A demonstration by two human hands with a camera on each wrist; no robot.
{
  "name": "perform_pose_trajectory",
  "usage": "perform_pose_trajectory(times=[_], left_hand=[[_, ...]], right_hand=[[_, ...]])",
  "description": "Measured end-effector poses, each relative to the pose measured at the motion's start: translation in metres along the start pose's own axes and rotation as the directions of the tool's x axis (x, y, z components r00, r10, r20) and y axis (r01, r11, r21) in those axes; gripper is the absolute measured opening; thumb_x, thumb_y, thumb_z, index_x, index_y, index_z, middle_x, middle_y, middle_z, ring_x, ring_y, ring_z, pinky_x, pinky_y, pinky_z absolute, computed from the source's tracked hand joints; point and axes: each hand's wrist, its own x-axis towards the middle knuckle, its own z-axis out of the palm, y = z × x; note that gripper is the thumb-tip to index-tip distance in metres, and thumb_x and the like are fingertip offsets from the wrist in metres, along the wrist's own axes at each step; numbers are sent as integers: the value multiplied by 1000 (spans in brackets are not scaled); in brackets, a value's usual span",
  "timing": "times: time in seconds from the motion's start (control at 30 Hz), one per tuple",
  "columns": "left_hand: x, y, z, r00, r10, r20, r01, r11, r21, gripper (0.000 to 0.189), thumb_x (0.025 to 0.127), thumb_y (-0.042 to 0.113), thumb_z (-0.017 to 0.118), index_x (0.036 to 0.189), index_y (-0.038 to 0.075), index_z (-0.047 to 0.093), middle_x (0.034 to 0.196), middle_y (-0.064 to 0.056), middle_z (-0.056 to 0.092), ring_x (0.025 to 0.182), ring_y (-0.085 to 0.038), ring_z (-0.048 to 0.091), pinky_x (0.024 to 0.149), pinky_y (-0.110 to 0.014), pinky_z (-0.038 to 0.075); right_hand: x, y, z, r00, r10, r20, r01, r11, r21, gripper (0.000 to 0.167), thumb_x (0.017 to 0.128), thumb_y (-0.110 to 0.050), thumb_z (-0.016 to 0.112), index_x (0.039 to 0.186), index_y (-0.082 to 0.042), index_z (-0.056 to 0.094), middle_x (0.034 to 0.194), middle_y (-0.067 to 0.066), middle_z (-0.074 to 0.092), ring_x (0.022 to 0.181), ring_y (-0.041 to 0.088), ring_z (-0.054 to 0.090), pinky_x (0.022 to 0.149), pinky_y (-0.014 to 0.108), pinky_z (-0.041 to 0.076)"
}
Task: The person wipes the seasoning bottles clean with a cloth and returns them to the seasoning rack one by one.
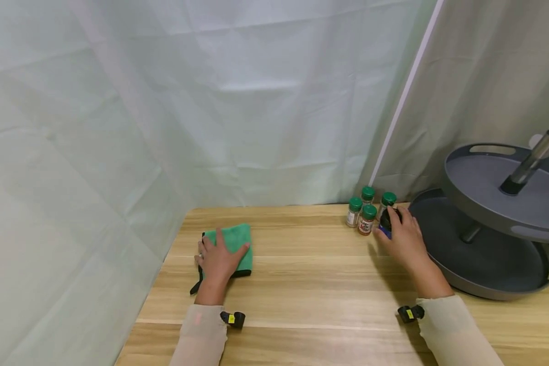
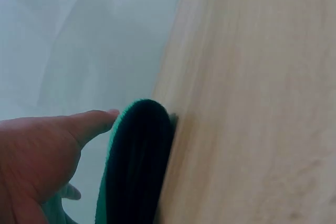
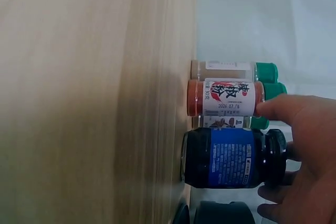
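"How many bottles stand there?"

"Four green-capped shakers (image 1: 355, 216), bunched near the far edge of the tabletop (image 1: 302, 274), right of centre. One, the nearest, has reddish contents."

"And the dark jar (image 3: 231, 158)?"

"Just one, blue-labelled and upright on the tabletop, at the near right of the shakers, between them and the two-tier tray (image 1: 473, 259)."

"What is the right hand (image 1: 404, 241) doing?"

"It reaches over the jar's black lid, fingers and thumb spread about it. In the right wrist view the thumb seems to stand off the lid; I cannot tell whether the other fingers touch it."

"The left hand (image 1: 220, 262)?"

"Spread flat over the one green cloth (image 1: 239, 236), at the left of the tabletop. The cloth is folded, with dark edging and one black strap at its near left corner."

"Anything else?"

"Two black wrist devices (image 1: 233, 319), one per arm, each with a yellow mark, and pale curtains (image 1: 265, 112) beyond the far edge."
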Motion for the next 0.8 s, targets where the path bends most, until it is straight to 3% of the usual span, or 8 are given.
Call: perform_pose_trajectory(times=[0.3,0.4,0.8], left_hand=[[3,-5,4,998,-61,13,61,997,38,116,85,67,68,161,5,6,158,-44,3,148,-60,8,110,-78,19],[3,-6,4,997,-72,17,71,996,54,117,84,68,69,161,5,6,157,-44,5,147,-61,11,110,-77,22],[0,-8,-5,997,-74,6,73,996,52,119,85,62,72,160,-1,4,154,-43,19,140,-61,27,108,-73,31]], right_hand=[[-2,-4,1,999,-34,1,34,999,0,63,95,-11,68,148,3,38,143,38,36,129,60,38,113,70,25],[-4,-6,0,999,-33,11,33,999,-1,61,95,-11,68,147,3,38,142,37,36,127,59,39,108,70,29],[-11,-16,0,1000,4,17,-5,998,61,60,97,-10,65,149,1,37,144,35,34,125,60,42,100,70,37]])
